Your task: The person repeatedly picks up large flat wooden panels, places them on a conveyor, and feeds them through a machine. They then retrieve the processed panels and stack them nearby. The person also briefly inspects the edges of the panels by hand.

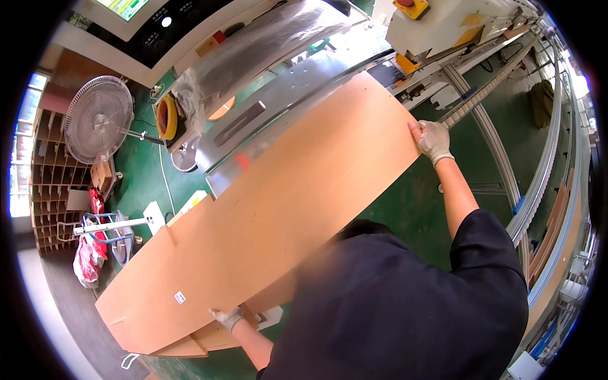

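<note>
A long tan wooden board (278,202) runs from lower left to upper right, tilted across the metal machine bed (285,104). My gloved right hand (432,140) grips its far upper-right edge. My gloved left hand (228,316) holds its near lower edge, above more tan boards (202,342) stacked underneath. A small white sticker sits on the board near its lower left end.
A round floor fan (98,119) stands at the left by wooden pigeonhole shelves (54,183). A roll of yellow tape (166,117) sits by the machine. A curved conveyor rail (538,171) runs along the right. The floor is green.
</note>
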A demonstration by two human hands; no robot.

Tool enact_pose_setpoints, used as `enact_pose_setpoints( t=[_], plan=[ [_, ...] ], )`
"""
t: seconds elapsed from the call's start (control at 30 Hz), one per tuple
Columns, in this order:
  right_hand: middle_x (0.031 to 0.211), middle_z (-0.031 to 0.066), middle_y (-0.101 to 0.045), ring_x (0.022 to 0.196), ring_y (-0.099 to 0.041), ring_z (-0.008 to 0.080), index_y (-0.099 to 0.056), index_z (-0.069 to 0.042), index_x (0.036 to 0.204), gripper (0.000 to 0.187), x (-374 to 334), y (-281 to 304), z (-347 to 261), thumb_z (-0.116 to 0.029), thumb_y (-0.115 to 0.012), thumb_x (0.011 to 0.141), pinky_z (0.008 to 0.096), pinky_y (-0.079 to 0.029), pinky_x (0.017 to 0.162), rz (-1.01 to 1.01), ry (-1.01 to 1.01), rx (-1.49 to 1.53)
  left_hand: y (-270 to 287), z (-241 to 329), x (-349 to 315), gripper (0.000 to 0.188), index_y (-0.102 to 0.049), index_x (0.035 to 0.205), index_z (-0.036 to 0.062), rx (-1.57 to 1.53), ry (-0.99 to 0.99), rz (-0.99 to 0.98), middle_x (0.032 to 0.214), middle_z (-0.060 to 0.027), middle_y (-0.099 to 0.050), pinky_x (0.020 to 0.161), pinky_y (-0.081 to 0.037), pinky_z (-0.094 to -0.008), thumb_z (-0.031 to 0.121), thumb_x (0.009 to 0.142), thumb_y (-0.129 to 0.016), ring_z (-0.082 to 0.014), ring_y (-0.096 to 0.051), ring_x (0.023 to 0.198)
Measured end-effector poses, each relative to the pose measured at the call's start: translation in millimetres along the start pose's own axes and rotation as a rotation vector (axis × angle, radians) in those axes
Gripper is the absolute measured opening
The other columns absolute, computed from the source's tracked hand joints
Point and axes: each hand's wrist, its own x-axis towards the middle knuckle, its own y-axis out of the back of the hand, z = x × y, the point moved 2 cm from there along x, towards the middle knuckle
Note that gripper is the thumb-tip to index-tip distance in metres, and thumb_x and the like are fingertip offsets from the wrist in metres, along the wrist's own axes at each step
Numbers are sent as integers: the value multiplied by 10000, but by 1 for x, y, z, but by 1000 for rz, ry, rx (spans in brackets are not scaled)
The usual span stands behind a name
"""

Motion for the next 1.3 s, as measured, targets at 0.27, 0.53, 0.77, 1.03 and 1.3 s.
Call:
enact_pose_setpoints(
  t=[0.27,0.53,0.77,1.03,1.3],
  plan=[
    [961,199,-670,945,-623,406,-657,-61,926,452,13,-22,-5,-437,-411,970,525,-474,787,59,29,-24,66,8,102,571,-469,1392,151,555,-198,-432,1439,-62,-480,1107,-329,-509,524,999,-291,-265,-456,1310],
    [987,225,-660,954,-614,421,-624,-32,1005,474,7,-44,18,-462,-424,980,478,-472,819,161,-87,194,-58,-6,18,595,-533,1347,181,-60,181,3,1390,-48,-532,1010,-434,-560,603,954,-387,-308,-485,1278],
    [987,229,-661,959,-613,427,-628,-35,1010,478,9,-38,8,-468,-428,980,471,-480,814,176,-98,221,-83,-3,20,600,-466,1409,172,-32,200,-59,1450,-48,-469,1054,-397,-552,566,986,-304,-313,-442,1317],
    [1081,200,-660,1047,-604,391,-618,-81,1130,407,13,-46,15,-422,-457,976,491,-445,913,151,-139,218,-100,-4,23,578,-526,1354,159,-28,183,11,1387,-77,-532,1017,-430,-570,564,962,-402,-332,-488,1272],
    [1246,163,-619,1199,-548,343,-607,-62,1235,389,-5,-37,-12,-292,-575,922,470,-391,1031,405,85,23,-90,5,40,599,-453,1414,140,82,140,-74,1459,-62,-468,1096,-367,-496,541,985,-335,-303,-422,1340]
  ],
)
